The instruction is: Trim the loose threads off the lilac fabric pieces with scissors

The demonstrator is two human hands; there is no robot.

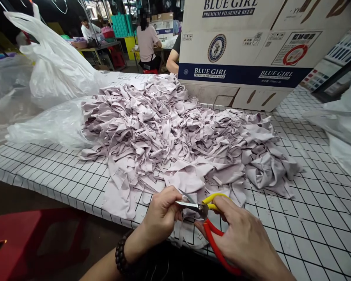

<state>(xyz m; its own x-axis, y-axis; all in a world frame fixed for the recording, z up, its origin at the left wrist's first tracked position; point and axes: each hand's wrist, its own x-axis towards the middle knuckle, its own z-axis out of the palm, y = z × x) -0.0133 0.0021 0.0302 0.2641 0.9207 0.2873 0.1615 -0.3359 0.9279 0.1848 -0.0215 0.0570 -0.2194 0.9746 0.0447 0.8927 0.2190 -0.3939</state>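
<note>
My right hand (245,238) grips a pair of scissors (206,218) with one yellow and one red handle, its blades pointing left and slightly apart. My left hand (160,214) is closed in a pinch on a small piece of pale lilac fabric (190,212) right at the blades. A dark bead bracelet (122,255) sits on my left wrist. Just beyond both hands a big heap of pale lilac fabric strips (178,136) covers the middle of the table.
The table (318,218) has a white cloth with a black grid. A Blue Girl beer carton (251,50) stands behind the heap. Plastic bags lie at left (55,70) and right (342,128). A red stool (26,238) is lower left. People sit at tables far behind.
</note>
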